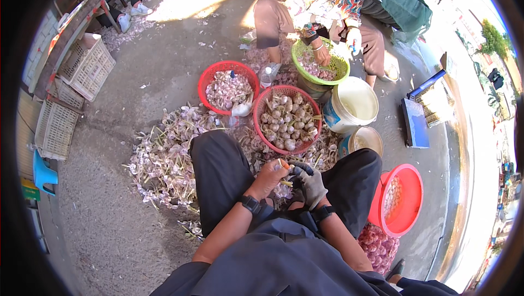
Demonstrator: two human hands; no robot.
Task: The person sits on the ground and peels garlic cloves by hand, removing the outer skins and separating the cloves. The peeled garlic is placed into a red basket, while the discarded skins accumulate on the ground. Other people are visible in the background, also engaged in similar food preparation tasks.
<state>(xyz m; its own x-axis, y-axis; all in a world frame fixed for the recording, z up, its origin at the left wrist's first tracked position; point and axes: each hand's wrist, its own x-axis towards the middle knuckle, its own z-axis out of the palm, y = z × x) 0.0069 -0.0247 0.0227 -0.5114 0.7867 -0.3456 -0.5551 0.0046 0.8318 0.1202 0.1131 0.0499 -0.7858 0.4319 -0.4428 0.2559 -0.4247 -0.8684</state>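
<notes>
My bare left hand point(269, 177) and my gloved right hand point(310, 183) meet between my knees, fingertips around a small piece of garlic point(291, 167), partly hidden. Something orange shows at my left fingertips; I cannot tell what it is. A stem end sticks out below the fingers. Just beyond my hands stands a red plastic basket point(258, 126) of whole garlic bulbs. Farther left, another red basket point(200, 87) holds garlic cloves or skins. To my right, a tilted red bucket point(417, 200) contains peeled cloves.
Garlic skins and stalks point(168, 161) are heaped by my left knee. White buckets point(354, 120) stand beyond my right knee. Opposite, a person's hand point(322, 55) reaches into a green basket point(347, 67). A mesh sack of garlic point(378, 247) lies at right; plastic crates point(59, 126) stand far left.
</notes>
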